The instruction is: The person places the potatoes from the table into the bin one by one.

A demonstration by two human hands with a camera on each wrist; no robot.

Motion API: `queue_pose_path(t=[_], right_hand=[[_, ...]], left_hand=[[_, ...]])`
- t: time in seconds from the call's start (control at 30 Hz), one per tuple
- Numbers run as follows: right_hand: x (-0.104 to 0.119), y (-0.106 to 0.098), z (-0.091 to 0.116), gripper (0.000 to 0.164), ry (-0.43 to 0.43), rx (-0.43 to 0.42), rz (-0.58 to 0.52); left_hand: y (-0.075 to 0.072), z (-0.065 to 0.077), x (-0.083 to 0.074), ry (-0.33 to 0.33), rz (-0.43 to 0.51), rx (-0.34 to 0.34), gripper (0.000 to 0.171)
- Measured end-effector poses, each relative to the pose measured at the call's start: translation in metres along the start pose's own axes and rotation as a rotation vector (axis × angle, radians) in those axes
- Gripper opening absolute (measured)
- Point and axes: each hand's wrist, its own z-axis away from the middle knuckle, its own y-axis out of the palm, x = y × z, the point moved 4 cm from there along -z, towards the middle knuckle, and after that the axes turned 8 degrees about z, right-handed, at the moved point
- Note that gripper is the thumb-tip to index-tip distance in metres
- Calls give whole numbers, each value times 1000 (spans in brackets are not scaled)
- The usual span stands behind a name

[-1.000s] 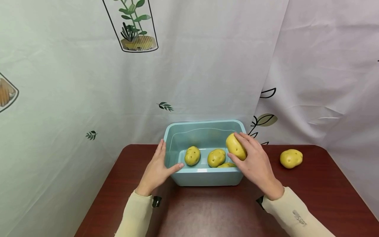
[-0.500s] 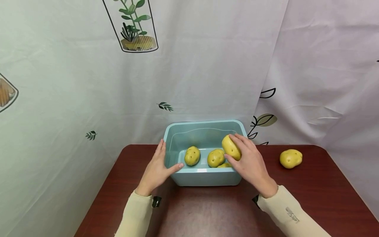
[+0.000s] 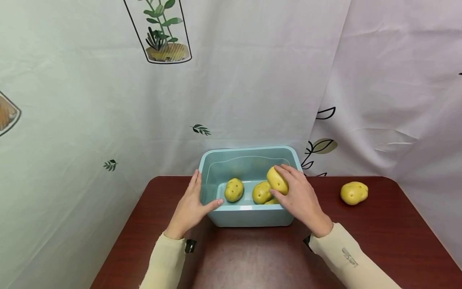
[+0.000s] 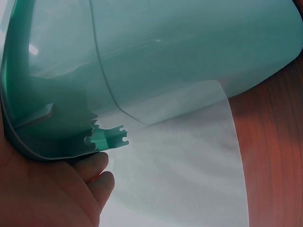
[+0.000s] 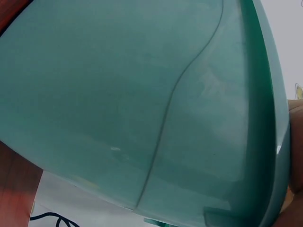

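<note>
A light blue plastic bin stands at the back of the table. My right hand holds a yellow potato between thumb and fingers, over the bin's right part. Inside the bin lie a potato at the left, a second potato near the middle, and another one partly hidden behind the front rim. My left hand rests with straight fingers along the bin's left side, its thumb at the front rim. In the left wrist view, fingers show at the bin's rim.
One more potato lies on the dark red table, right of the bin. A pale curtain with plant prints hangs right behind the table and along its left side.
My right hand has moved left and slightly down with the potato, further over the bin. The left hand has stayed in place at the bin's side.
</note>
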Motion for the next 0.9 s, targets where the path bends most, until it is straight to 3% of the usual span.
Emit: queue_pose_path(t=[0.63, 0.9], right_hand=[[-2, 4, -2, 71, 50, 22, -6], [-4, 5, -2, 75, 92, 70, 17]], left_hand=[[-1, -2, 1, -3, -17, 5, 119], [0, -2, 0, 3, -13, 5, 118]])
